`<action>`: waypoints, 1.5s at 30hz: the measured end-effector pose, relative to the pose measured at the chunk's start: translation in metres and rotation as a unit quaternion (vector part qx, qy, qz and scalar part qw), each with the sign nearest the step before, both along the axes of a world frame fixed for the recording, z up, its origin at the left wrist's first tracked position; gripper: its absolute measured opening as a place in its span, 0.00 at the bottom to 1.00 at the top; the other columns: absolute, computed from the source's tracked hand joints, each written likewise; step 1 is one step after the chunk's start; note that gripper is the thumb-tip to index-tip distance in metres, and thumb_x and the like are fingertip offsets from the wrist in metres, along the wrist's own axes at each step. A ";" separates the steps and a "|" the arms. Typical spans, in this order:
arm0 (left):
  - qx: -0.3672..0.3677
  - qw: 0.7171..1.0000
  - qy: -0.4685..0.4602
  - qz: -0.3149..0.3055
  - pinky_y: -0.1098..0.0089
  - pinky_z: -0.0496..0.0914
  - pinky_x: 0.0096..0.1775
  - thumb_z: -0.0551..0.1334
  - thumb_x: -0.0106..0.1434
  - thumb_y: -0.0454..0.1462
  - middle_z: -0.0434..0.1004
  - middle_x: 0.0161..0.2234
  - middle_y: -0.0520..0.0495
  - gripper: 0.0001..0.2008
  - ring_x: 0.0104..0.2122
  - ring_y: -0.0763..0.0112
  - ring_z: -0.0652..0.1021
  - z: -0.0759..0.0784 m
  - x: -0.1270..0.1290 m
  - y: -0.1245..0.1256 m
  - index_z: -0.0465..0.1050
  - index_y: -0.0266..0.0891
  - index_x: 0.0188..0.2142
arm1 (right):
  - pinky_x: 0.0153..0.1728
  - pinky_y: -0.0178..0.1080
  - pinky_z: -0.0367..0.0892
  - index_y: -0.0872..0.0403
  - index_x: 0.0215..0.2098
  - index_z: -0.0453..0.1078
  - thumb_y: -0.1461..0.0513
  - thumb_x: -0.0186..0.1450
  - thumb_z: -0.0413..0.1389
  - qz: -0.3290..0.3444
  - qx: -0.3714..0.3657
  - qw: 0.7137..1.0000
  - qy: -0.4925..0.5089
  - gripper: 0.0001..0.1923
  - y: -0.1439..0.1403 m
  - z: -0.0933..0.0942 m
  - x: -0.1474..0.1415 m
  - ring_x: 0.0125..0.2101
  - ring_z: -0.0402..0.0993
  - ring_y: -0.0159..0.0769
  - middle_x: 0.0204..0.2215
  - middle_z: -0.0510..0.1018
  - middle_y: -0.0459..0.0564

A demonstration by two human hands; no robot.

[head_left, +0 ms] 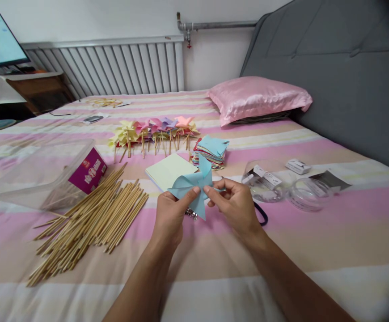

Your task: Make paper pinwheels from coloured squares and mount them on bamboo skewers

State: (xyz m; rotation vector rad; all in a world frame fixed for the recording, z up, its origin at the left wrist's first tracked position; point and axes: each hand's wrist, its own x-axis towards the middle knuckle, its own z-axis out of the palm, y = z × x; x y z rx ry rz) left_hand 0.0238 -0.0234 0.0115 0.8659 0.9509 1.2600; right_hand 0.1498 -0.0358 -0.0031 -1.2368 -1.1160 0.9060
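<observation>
We have a light-blue paper pinwheel [196,179] between our two hands, just above a bed with a pink, beige and white striped cover [348,241]. The fingers of our left hand [172,212] grip its left side, thumb pressed near the middle; those of our right hand [236,201] are closed on the other side, thumb tip also close to the centre.

We judge the step in hand to be gathering the folded blades at the middle. The next move seems to call for a firm pinch there, since loosened paper could spring flat, and for fastening the centre. Whether a pin already goes through it, we cannot tell.

Small shiny metal pieces [192,214] show just below the paper. Beyond our hands lie a square pale-yellow sheet [171,172] and a stack of coloured cut paper [213,147] topped with light blue. Thin wooden sticks [90,223] lie to our left; farther back is a row of multicoloured pinwheels on sticks [157,129].
</observation>
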 end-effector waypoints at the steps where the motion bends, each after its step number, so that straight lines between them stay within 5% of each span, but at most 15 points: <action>1: -0.001 1.000 0.003 0.003 0.76 0.60 0.22 0.72 0.45 0.36 0.76 0.22 0.52 0.08 0.20 0.77 0.70 0.000 0.000 0.000 0.77 0.36 0.25 | 0.18 0.31 0.62 0.53 0.23 0.66 0.54 0.54 0.62 -0.001 0.001 1.000 -0.004 0.14 0.000 0.000 0.000 0.19 0.75 0.35 0.17 0.72 0.43; 26: -0.020 0.999 0.027 0.041 0.75 0.60 0.22 0.71 0.42 0.36 0.72 0.18 0.54 0.09 0.17 0.78 0.67 -0.001 0.001 0.002 0.74 0.35 0.20 | 0.21 0.34 0.67 0.53 0.22 0.64 0.55 0.54 0.62 0.002 0.009 0.999 -0.044 0.13 -0.003 0.004 -0.003 0.19 0.72 0.33 0.21 0.73 0.44; 31: -0.035 0.996 0.001 0.077 0.75 0.63 0.24 0.71 0.42 0.35 0.76 0.22 0.53 0.09 0.21 0.76 0.71 0.000 0.001 0.003 0.75 0.35 0.23 | 0.26 0.34 0.70 0.51 0.34 0.57 0.57 0.51 0.65 -0.015 0.033 0.998 0.049 0.21 -0.005 0.006 -0.008 0.26 0.75 0.32 0.39 0.75 0.49; 35: -0.018 0.997 -0.015 0.077 0.75 0.64 0.26 0.71 0.43 0.35 0.77 0.24 0.53 0.08 0.23 0.75 0.73 0.000 0.002 0.002 0.76 0.36 0.25 | 0.28 0.34 0.68 0.51 0.45 0.57 0.56 0.50 0.65 -0.012 -0.003 0.992 0.122 0.30 -0.004 0.006 -0.012 0.28 0.74 0.32 0.35 0.76 0.47; 40: -0.007 0.998 -0.026 0.063 0.75 0.64 0.26 0.71 0.45 0.35 0.78 0.24 0.53 0.07 0.23 0.75 0.73 -0.001 0.004 0.000 0.77 0.38 0.26 | 0.29 0.32 0.66 0.55 0.33 0.70 0.57 0.50 0.64 0.059 -0.074 0.971 0.218 0.15 -0.005 0.011 -0.016 0.31 0.74 0.33 0.29 0.78 0.46; 45: -0.014 0.998 -0.020 0.055 0.75 0.64 0.24 0.71 0.45 0.36 0.76 0.23 0.53 0.08 0.21 0.77 0.71 -0.004 0.008 -0.003 0.76 0.37 0.26 | 0.30 0.33 0.64 0.54 0.27 0.73 0.60 0.48 0.65 0.045 -0.070 0.956 0.282 0.09 -0.006 0.013 -0.021 0.30 0.72 0.32 0.27 0.79 0.44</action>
